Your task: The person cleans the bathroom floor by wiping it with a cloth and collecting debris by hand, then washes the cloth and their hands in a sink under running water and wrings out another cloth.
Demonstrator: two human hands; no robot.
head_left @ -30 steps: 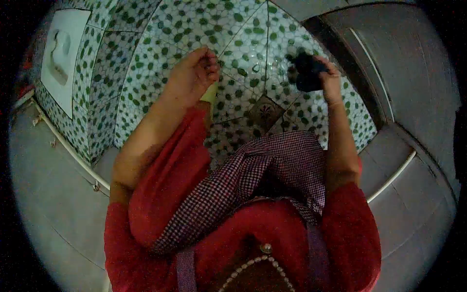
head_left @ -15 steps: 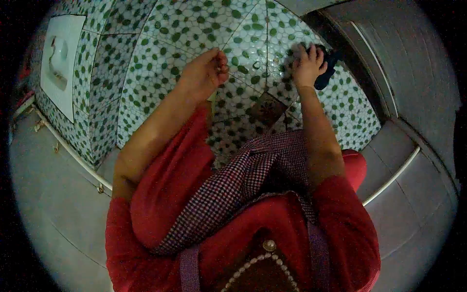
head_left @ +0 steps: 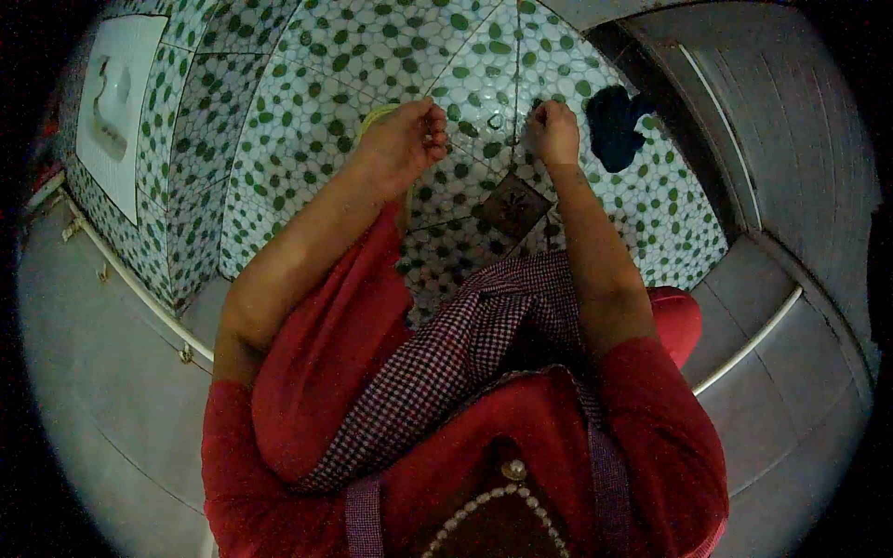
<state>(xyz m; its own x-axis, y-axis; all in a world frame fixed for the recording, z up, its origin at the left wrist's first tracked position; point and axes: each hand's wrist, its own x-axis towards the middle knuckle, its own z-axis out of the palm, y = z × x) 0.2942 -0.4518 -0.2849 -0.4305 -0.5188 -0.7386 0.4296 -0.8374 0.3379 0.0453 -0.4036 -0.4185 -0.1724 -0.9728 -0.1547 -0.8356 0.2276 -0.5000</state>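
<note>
The dark cloth point(head_left: 616, 130) is seen crumpled beyond and right of the drain cover point(head_left: 513, 206). Beyond that cover, the right hand point(head_left: 555, 132) is curled narrow and, leftward, the left hand point(head_left: 405, 139) likewise; any contents cannot be told. The cloth is best gripped by its middle.

You wear a plain red top point(head_left: 493, 423) whose red sleeves point(head_left: 665, 418) stop just above your elbows, and your trousers point(head_left: 312, 363) are of much the same red. Over them you have an apron point(head_left: 400, 381) in a small dark-and-white check, creased into soft folds, with two purplish straps point(head_left: 364, 516) running up your chest. At your neckline a row of pale, pearl-like beads point(head_left: 462, 513) forms a pointed arch, topped by one larger round bead point(head_left: 513, 470).
</note>
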